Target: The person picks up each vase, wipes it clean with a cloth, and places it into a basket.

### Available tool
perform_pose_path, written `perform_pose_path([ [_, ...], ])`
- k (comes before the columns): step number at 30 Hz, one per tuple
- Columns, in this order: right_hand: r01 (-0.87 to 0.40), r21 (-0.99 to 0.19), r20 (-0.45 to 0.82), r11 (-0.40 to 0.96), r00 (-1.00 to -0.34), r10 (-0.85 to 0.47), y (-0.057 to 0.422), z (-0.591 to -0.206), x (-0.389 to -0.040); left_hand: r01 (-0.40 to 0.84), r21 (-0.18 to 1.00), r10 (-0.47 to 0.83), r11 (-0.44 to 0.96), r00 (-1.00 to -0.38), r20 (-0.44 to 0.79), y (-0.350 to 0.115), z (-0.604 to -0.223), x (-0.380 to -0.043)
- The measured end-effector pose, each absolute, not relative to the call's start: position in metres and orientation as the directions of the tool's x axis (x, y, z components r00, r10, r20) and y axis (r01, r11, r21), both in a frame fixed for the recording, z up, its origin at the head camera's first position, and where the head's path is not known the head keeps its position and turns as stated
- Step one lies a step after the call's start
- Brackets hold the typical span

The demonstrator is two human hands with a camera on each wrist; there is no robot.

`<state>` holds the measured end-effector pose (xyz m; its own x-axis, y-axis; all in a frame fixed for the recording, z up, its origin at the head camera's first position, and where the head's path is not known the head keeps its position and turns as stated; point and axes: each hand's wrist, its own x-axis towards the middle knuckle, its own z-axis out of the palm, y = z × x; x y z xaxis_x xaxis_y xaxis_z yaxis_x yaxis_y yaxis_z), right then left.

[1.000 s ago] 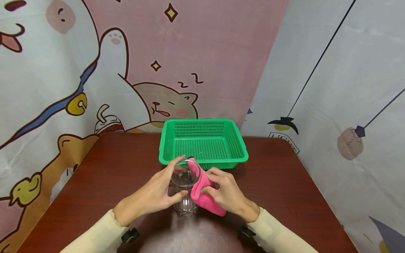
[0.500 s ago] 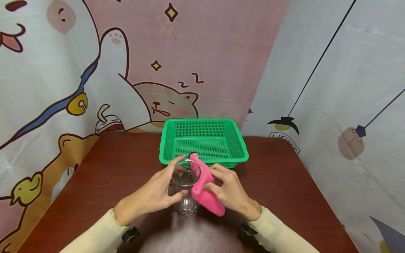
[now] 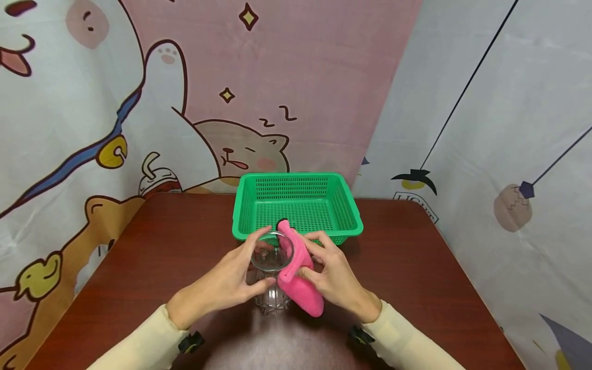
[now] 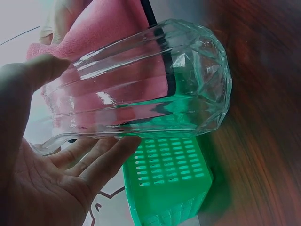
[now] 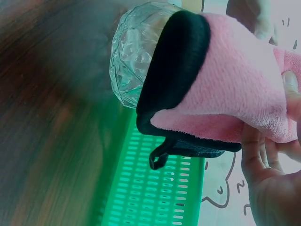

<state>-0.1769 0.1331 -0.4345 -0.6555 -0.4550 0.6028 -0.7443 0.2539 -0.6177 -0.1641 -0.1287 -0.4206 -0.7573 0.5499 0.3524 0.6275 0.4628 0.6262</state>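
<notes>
A clear glass vase (image 3: 273,298) with a wide rim and faceted base stands between my hands, mouth up. My left hand (image 3: 226,280) holds it just below the rim, thumb on the near side and fingers on the far side. A folded pink cloth (image 3: 300,295) with black edging lies along the vase's right side. My right hand (image 3: 335,277) pinches the cloth between thumb and fingers. The left wrist view shows the cloth through the glass (image 4: 202,80). Black trim (image 5: 178,56) and a small black loop (image 5: 160,160) show in the right wrist view.
A green perforated plastic basket (image 3: 237,205) sits behind the hands, at the far edge of the dark reddish-brown table (image 3: 407,288); nothing lies inside it. A cartoon-printed fabric backdrop (image 3: 324,77) hangs behind the table and along both sides.
The cloth's top end has risen along the vase and its lower end has swung left. My right fingers have shifted on the cloth. The left hand and vase have stayed put.
</notes>
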Motion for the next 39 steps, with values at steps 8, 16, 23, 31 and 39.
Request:
perform_pose_path([
  [8, -0.780, -0.551, 0.621, 0.297, -0.621, -0.478, 0.133, -0.433, -0.179, 0.625, 0.626, 0.551, 0.466, -0.758, 0.347, -0.128, -0.420, -0.164],
  [16, -0.810, -0.515, 0.619, 0.281, -0.577, -0.532, 0.133, -0.437, -0.183, 0.640, 0.618, 0.559, 0.457, -0.747, 0.360, -0.128, -0.420, -0.164],
  [23, -0.816, -0.481, 0.580, 0.320, -0.570, -0.582, 0.135, -0.442, -0.185, 0.637, 0.621, 0.558, 0.456, -0.749, 0.358, -0.127, -0.419, -0.164],
  [31, -0.813, -0.447, 0.508, 0.374, -0.575, -0.641, 0.140, -0.444, -0.185, 0.634, 0.633, 0.556, 0.445, -0.749, 0.359, -0.127, -0.419, -0.164],
  [39, -0.820, -0.399, 0.433, 0.411, -0.564, -0.703, 0.143, -0.451, -0.187, 0.635, 0.632, 0.559, 0.444, -0.748, 0.359, -0.127, -0.419, -0.164],
])
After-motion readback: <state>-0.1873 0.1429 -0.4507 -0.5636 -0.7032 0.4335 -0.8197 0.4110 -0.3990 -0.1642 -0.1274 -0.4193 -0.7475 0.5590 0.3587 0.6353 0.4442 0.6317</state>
